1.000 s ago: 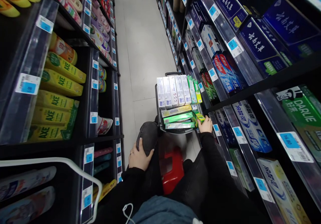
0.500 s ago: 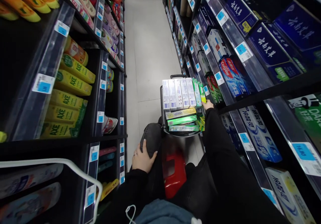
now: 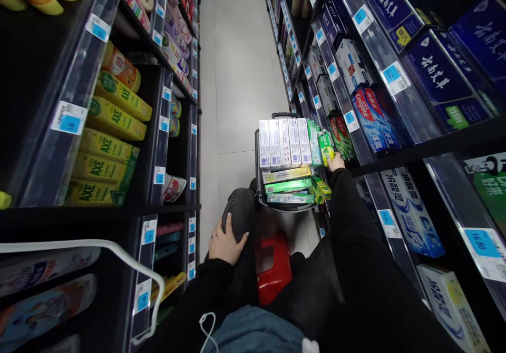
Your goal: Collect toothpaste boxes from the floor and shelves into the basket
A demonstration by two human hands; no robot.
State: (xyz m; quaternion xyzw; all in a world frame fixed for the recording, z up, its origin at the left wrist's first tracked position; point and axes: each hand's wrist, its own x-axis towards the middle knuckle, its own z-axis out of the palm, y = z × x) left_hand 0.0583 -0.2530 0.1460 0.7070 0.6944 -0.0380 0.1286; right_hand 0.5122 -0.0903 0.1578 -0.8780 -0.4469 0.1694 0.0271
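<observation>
My right hand (image 3: 336,162) grips the lower end of a green and yellow toothpaste box (image 3: 326,146) at the right edge of the basket. The dark-rimmed basket (image 3: 258,158) stands in front of my knees, packed with cartons. White toothpaste boxes (image 3: 283,142) stand in a row in it, with a green box (image 3: 314,141) at their right end. Nearer me lie a yellow box (image 3: 286,175) and several green ones. My left hand (image 3: 226,242) rests on my left knee, fingers apart, holding nothing.
Shelves of toothpaste, with Colgate boxes (image 3: 373,118) and dark blue boxes (image 3: 438,76), rise close on my right. Yellow AXE bottles (image 3: 116,124) fill shelves on the left. A red plastic stool (image 3: 272,268) is between my legs; the aisle floor (image 3: 237,68) runs ahead.
My right hand has moved slightly right, pulling the green and yellow toothpaste box outward so more of its face shows. My left hand stays on the knee. The view has shifted a little.
</observation>
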